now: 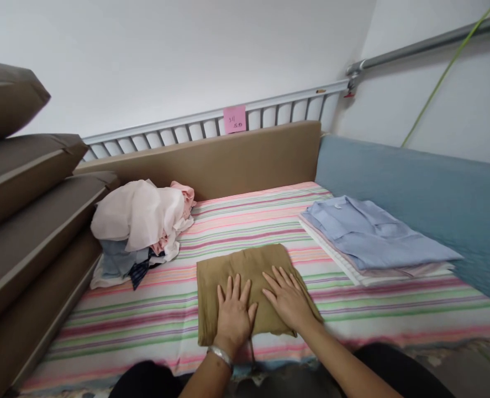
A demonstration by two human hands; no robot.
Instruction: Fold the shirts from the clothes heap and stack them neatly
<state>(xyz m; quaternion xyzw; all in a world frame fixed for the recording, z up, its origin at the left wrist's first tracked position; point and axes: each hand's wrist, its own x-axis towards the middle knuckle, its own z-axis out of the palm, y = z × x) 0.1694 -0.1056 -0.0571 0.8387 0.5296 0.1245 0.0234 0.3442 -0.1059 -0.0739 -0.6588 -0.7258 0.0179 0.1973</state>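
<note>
A folded olive-brown garment (245, 265) lies flat on the striped sheet in front of me. My left hand (234, 312) rests palm down on its lower left part, fingers spread, with a silver bangle on the wrist. On the garment's right side my right hand (288, 298) presses flat, its fingers also spread. To the right is a stack of folded clothes with a light blue shirt (364, 229) on top. A loose heap of clothes sits at the left, a pale pink garment (141, 215) uppermost.
Brown cushions (33, 221) are piled along the left. Behind the striped sheet (145, 309) stands a brown padded board (228, 157) before a white radiator (186, 132) bearing a pink note (234, 119). A blue padded panel (414, 182) borders the right side.
</note>
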